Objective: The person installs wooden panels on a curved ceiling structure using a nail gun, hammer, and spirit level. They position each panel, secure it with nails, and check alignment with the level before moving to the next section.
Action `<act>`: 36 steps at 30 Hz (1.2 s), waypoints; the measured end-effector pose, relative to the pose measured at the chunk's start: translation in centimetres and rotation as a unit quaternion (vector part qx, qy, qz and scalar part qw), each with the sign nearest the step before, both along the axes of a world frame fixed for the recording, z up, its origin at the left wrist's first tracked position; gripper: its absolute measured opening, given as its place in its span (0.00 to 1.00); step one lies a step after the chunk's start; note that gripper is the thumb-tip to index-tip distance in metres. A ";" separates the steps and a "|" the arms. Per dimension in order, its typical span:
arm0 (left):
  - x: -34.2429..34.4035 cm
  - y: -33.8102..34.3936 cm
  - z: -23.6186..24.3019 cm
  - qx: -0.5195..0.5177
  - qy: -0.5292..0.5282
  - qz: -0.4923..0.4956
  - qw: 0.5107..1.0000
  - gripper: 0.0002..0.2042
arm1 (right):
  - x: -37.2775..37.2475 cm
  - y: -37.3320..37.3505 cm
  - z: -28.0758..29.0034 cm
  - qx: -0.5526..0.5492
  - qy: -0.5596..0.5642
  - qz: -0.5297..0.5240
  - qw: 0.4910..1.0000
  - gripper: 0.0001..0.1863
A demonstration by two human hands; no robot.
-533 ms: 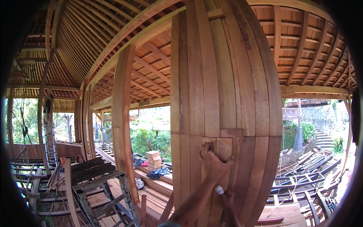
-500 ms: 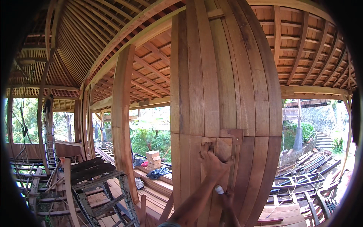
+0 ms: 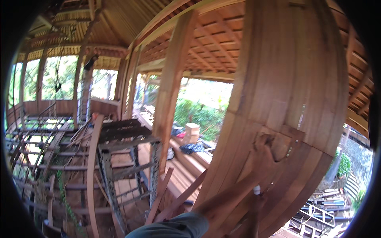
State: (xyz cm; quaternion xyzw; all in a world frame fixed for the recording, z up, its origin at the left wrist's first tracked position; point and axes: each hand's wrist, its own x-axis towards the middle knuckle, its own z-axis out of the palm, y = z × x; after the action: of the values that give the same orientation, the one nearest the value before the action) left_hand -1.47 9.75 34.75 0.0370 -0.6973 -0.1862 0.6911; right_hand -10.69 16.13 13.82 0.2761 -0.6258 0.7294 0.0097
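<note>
My left hand (image 3: 266, 154), its fingers bent, is closed on the edges of a small rectangular wooden board (image 3: 281, 143) lying against a tall plank wall (image 3: 238, 150). A smaller wooden piece (image 3: 294, 132) sits on the wall just above and right of that board. Below the left hand, my right hand (image 3: 256, 203) is closed around an object with a white rounded end (image 3: 256, 190). The rest of that object is hidden in the hand, so its kind does not show. Narrow bright gaps run between some planks.
Left of the wall stand a wooden post (image 3: 174, 91) and a worn trestle frame (image 3: 127, 146). Stacked boxes (image 3: 192, 133) and a dark plastic bag (image 3: 192, 148) lie on timber beyond. Open floor joists (image 3: 59, 150) spread at far left. Piled lumber (image 3: 325, 202) lies at lower right.
The view has swung left and tilted, so the wall and both hands appear farther right. The left hand keeps its grip on the board; the white-ended object stays below it.
</note>
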 end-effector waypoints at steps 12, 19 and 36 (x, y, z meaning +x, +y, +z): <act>-3.9 -1.2 -1.8 -0.042 0.087 0.045 0.994 0.46 | -0.7 -0.3 -1.3 -0.093 0.129 0.019 0.987 0.24; -3.9 -1.4 -1.8 -0.040 0.078 0.034 0.996 0.47 | 1.0 3.3 -2.8 -0.038 0.150 -0.091 0.984 0.25; -4.5 -1.4 -1.7 -0.044 0.111 0.026 0.992 0.44 | 4.2 12.3 -14.4 -0.077 -0.104 -0.082 0.988 0.18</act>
State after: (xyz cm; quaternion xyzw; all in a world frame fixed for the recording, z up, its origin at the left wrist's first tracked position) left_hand -5.97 8.37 33.05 0.0039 -0.6223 -0.1400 0.7701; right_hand -6.45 28.47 -0.60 0.1447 -0.5858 0.7970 0.0257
